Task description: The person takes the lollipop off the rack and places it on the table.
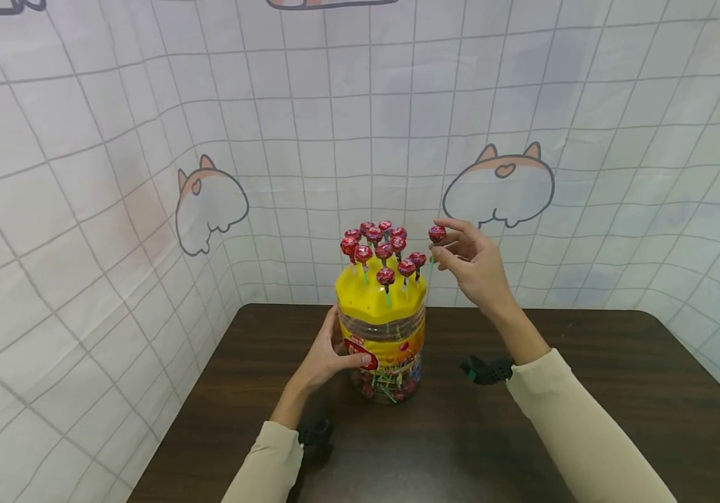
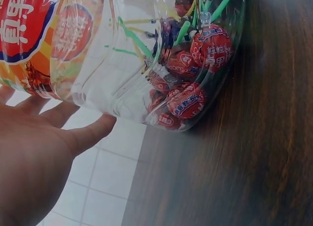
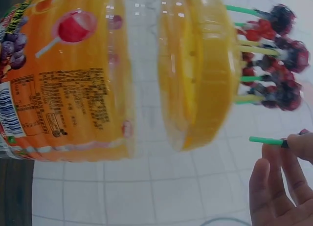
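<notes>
Currently, both hands are at a tall see-through jar (image 1: 410,342) with a yellow lid (image 1: 360,302), standing upright on a dark wood-grain table (image 1: 448,454). Left hand (image 1: 322,360) grips the jar's left side, thumb across the front of the label; its other fingers are partly hidden behind. Right hand (image 1: 476,265) pinches one red-wrapped lollipop (image 1: 437,234) between thumb and fingers, candy end up, green stick (image 3: 264,140) pointing down. That one is in the air just right of the lid, stick tip apart from it. Bunch of lollipops with red wrappers (image 1: 385,277) stands upright on the lid top, sticks green and pale yellow. More wrapped candies (image 2: 212,45) lie in the jar bottom, mixed with green and yellow sticks. Orange side of the label carries small print, a barcode (image 3: 10,111), a lollipop picture and grapes. Pale sleeves (image 1: 580,426), dark wrist device (image 1: 488,370) on each arm. Backdrop: white grid cloth (image 1: 347,168) with cartoon animal rears (image 1: 501,185).
</notes>
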Demonstrator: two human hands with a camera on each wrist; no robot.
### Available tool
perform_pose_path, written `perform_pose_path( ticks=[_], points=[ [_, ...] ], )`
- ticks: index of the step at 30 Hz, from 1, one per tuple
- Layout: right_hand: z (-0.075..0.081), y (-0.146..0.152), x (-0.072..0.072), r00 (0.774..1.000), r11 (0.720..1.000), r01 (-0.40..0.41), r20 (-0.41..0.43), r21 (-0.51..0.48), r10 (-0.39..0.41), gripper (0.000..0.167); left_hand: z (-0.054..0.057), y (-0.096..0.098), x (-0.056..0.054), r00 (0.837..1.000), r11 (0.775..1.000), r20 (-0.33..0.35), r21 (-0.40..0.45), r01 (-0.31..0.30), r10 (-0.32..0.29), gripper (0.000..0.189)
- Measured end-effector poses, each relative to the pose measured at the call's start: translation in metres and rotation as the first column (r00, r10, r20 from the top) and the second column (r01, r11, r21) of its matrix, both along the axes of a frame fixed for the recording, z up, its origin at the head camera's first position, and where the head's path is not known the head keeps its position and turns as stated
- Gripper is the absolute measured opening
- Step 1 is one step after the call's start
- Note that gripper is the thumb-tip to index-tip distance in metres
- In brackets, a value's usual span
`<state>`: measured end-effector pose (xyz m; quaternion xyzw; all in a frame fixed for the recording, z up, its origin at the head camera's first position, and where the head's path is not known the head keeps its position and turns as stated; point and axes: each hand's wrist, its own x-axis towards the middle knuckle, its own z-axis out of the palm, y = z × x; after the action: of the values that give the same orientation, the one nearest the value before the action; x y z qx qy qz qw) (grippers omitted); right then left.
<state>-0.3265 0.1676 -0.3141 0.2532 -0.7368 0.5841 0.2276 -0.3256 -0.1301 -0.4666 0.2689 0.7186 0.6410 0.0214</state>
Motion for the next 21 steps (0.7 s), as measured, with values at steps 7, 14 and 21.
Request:
perform_pose_path(
  ticks=[7, 14, 21],
  points=[
    [-0.016, 0.017, 0.011, 0.999, 0.995, 0.000, 0.049, -0.101, 0.005, 0.041, -0.002, -0.001, -0.003, 1.000, 1.000, -0.001, 0.014, 0.020, -0.020, 0.100],
    [-0.051, 0.029, 0.019, 0.991, 0.981, 0.008, 0.132, -0.192, 0.018, 0.041, -0.005, -0.004, -0.006, 0.998, 0.997, -0.019, 0.050, 0.066, -0.065, 0.100],
    [-0.085, 0.040, 0.022, 0.979, 0.968, 0.039, 0.204, -0.249, 0.013, 0.041, -0.007, -0.006, -0.006, 0.995, 0.993, 0.020, 0.066, 0.093, -0.094, 0.100]
  ],
)
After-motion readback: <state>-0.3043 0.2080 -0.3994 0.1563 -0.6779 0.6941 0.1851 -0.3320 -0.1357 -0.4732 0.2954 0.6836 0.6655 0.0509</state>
